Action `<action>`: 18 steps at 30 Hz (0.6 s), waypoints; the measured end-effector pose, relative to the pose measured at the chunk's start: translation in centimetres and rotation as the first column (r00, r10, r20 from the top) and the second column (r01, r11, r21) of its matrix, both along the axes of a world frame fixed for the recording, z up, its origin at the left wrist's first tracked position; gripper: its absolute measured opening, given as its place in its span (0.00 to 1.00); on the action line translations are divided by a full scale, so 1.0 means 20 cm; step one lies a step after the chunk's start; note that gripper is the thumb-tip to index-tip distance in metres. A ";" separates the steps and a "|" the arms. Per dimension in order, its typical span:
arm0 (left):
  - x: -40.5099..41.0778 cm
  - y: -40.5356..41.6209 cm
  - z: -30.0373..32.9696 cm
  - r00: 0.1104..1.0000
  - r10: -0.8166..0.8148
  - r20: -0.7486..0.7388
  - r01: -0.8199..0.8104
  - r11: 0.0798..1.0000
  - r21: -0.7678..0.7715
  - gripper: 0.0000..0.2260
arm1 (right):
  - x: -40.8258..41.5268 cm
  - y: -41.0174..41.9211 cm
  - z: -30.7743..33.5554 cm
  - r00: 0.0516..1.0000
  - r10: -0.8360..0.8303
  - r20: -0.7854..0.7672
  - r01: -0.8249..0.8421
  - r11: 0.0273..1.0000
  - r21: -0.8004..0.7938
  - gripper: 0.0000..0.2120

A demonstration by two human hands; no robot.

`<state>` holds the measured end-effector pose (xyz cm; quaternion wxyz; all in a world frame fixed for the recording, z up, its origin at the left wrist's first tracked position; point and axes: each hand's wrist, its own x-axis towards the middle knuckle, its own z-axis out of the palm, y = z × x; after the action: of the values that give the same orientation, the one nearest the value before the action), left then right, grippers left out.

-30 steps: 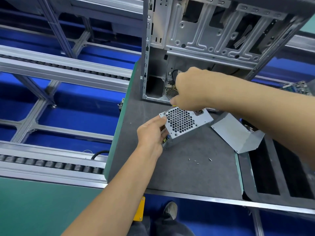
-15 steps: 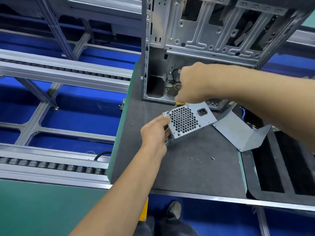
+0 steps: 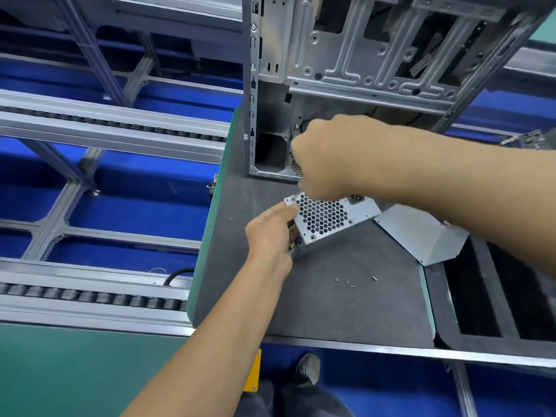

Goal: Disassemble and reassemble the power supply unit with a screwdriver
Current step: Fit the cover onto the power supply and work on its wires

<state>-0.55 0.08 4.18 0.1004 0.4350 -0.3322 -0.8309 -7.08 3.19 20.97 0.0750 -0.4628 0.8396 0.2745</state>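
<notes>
A grey metal power supply unit [image 3: 328,216] with a honeycomb grille stands tilted on the dark mat [image 3: 346,302]. My left hand [image 3: 270,233] grips its left side. My right hand [image 3: 328,158] is curled above the unit's top left corner, and a thin screwdriver tip [image 3: 296,196] pokes out below it onto a corner screw. The handle is hidden inside the fist. The unit's bent grey cover [image 3: 421,233] lies flat to the right. Several small loose screws [image 3: 350,282] lie on the mat in front.
An open computer case [image 3: 361,70] stands behind the hands. A black foam tray [image 3: 481,296] with long slots sits at the right. Roller conveyor rails [image 3: 90,293] run along the left. My shoe [image 3: 308,367] shows below the table edge.
My right hand has shifted left along the unit's top edge to its top left corner. The left hand keeps its hold on the unit, which stays in place.
</notes>
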 end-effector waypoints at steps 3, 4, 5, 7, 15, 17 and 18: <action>0.00 0.00 -0.01 1.000 0.004 -0.018 -0.004 1.000 0.001 0.05 | -0.05 -0.02 0.00 0.988 -0.139 0.071 0.140 0.990 0.001 0.05; 0.00 -0.01 -0.02 1.000 0.003 -0.031 -0.003 1.000 -0.003 0.05 | -0.06 0.00 -0.01 0.990 -0.128 0.065 0.129 0.992 -0.002 0.06; 0.00 -0.01 -0.03 0.999 -0.001 -0.043 0.001 1.000 -0.011 0.05 | -0.07 0.02 -0.01 0.993 -0.100 0.055 0.101 0.995 -0.020 0.07; 0.00 -0.01 -0.04 0.997 -0.025 -0.066 0.023 1.000 -0.020 0.08 | -0.09 0.07 -0.02 1.000 0.005 0.011 -0.005 1.000 -0.024 0.06; -0.01 -0.03 -0.05 0.982 -0.184 -0.037 0.180 0.980 -0.083 0.01 | -0.05 0.09 0.00 0.915 0.384 -0.126 -0.374 0.923 0.093 0.21; -0.01 -0.03 -0.05 0.983 -0.179 -0.031 0.176 0.981 -0.082 0.01 | -0.06 0.04 -0.01 0.988 0.150 -0.034 -0.151 0.989 -0.004 0.18; -0.01 -0.02 -0.05 0.983 -0.178 -0.033 0.175 0.981 -0.079 0.01 | -0.07 0.01 -0.01 0.999 0.031 0.028 -0.030 0.999 -0.022 0.15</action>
<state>-0.72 -0.34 3.23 0.0492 0.3831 -0.3985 -0.8319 -8.44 3.37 20.70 0.0779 -0.4801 0.8342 0.2598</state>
